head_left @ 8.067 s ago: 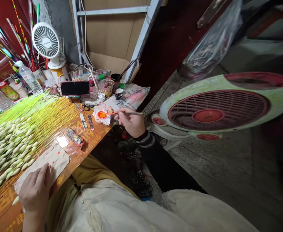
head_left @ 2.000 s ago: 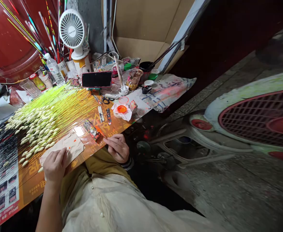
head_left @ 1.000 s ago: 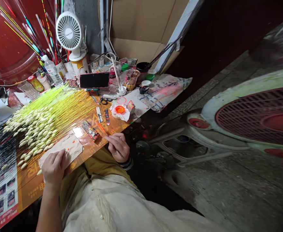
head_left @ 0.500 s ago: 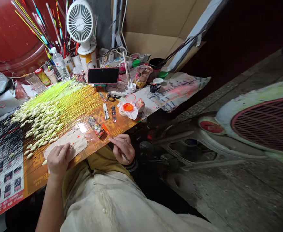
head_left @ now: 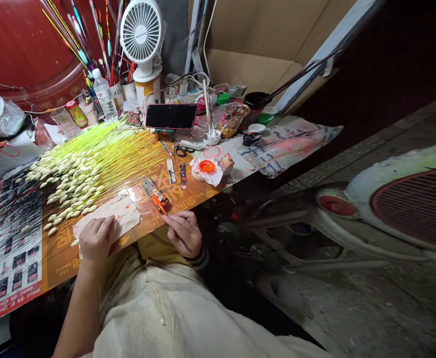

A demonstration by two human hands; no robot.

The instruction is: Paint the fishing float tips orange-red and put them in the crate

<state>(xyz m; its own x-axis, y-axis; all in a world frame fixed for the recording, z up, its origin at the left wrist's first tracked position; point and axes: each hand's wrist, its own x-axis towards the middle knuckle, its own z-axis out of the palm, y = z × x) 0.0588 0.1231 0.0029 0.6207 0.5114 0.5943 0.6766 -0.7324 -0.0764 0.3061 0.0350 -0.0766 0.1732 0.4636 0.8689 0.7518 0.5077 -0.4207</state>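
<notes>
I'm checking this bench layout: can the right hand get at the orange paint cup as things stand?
Probably yes: the right hand, holding a brush, is at the near edge of the table; the orange paint cup sits uncovered by that edge, with nothing tall visible between them.

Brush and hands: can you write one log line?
Right hand: holds orange-tipped brush at smeared block, contact unclear | Left hand: on spotted cloth | Orange paint cup: white tissue around
</notes>
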